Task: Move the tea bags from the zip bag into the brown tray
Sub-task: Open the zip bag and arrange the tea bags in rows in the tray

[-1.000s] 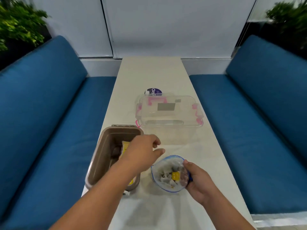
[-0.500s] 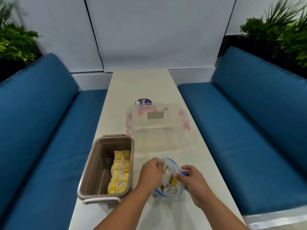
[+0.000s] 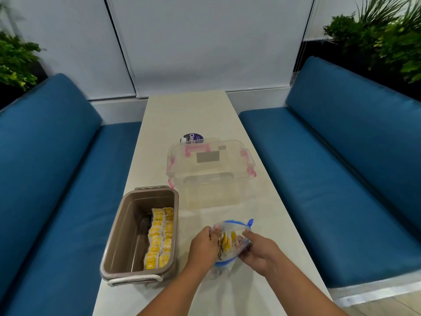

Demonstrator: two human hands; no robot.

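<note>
Pickup from the zip bag (image 3: 239,225), lower centre on the counter (image 3: 186,115): your right hand (image 3: 259,249) grips its side, and your left hand (image 3: 204,245) has its fingers in the mouth among the tea bags (image 3: 226,242). Whether they've pinched any, I cannot tell. Next, carry a bundle left into the brown tray (image 3: 126,233).

- Left of the grip, bare table (image 3: 187,218) lies open up to the brown tray's (image 3: 176,229) right wall.
- Beyond it stands the clear box (image 3: 211,169).
</note>
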